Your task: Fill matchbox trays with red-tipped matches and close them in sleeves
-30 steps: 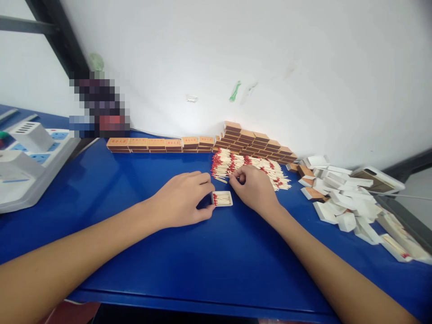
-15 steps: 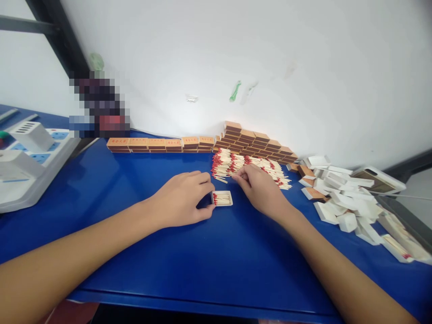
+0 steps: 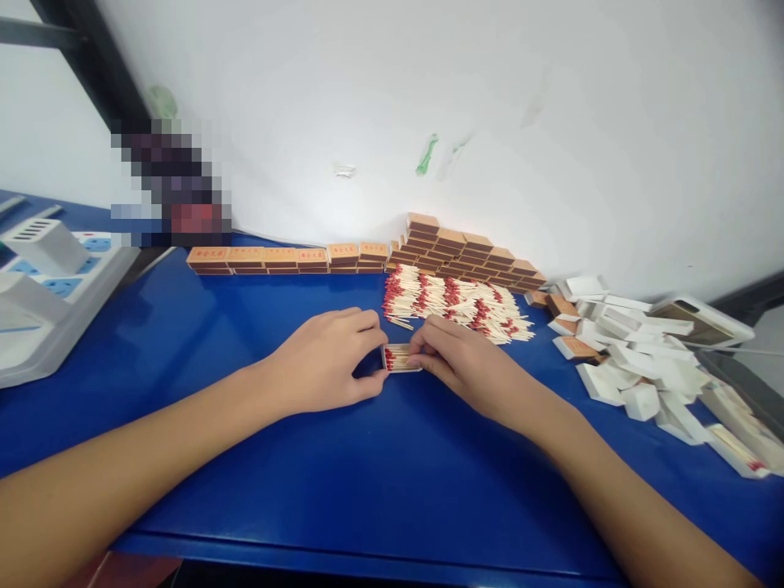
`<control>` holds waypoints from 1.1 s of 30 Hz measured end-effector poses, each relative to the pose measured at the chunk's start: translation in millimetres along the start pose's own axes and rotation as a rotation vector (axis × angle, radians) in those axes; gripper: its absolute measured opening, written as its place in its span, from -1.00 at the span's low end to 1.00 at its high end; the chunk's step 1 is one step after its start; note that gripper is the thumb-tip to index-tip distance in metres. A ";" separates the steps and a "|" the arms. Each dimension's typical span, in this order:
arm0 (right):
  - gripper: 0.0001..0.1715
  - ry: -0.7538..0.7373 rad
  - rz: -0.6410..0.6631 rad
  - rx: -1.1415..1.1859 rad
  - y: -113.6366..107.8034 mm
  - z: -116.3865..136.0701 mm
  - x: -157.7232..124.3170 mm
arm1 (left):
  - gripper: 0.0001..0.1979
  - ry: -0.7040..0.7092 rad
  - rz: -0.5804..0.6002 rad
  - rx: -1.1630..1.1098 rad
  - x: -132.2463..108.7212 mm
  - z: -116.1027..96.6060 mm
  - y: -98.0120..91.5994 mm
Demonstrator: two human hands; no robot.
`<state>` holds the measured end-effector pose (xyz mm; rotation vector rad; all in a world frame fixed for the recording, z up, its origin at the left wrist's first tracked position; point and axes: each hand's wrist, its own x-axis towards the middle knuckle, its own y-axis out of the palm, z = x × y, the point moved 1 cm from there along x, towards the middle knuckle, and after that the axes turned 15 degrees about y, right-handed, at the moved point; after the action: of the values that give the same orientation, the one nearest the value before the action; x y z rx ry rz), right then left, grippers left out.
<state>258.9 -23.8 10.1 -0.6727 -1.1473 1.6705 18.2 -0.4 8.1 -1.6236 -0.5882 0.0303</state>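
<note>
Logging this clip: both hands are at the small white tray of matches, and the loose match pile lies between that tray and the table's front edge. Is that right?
Not quite: the head view shows the loose match pile beyond the small white tray, between it and the stacked matchboxes. The left hand and right hand are at the tray, as you say.

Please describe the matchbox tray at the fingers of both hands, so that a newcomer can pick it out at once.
On the blue table, look just in front of the pile of loose matches. Between the left hand and the right hand lies a small white matchbox tray with red-tipped matches. Unlike the jumbled white trays at right, it lies alone.
</note>
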 end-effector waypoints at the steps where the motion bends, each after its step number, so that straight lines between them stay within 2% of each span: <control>1: -0.91 -0.001 0.008 0.002 0.0 1.0 -0.7 | -0.77 -0.001 0.002 0.000 0.1 0.0 -0.1; 8: -0.89 0.044 -0.020 0.039 -2.0 5.9 -1.4 | -0.79 0.019 -0.011 0.004 -1.3 0.6 0.4; 13: -0.88 0.193 -0.187 0.059 5.5 -7.6 11.6 | -0.79 0.028 -0.003 -0.001 -1.3 -1.0 -0.1; 16: -0.93 0.178 -0.240 0.067 13.7 -16.0 23.6 | -0.77 0.023 0.013 -0.008 -0.5 -2.4 -0.8; 23: -0.85 0.214 -0.182 0.044 19.1 -18.1 36.2 | -0.78 0.032 -0.006 -0.005 -0.2 -1.5 -1.0; 30: -0.88 0.183 -0.213 0.053 4.0 -18.4 18.3 | -0.78 0.008 -0.023 0.002 -1.6 1.2 -0.2; 33: -0.86 0.141 -0.164 0.083 -3.6 -10.3 10.1 | -0.77 -0.002 -0.029 -0.007 -1.4 2.1 -0.1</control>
<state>265.0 -10.2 10.0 -0.6163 -1.0004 1.4993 16.2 1.0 7.4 -1.6215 -0.6141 0.0087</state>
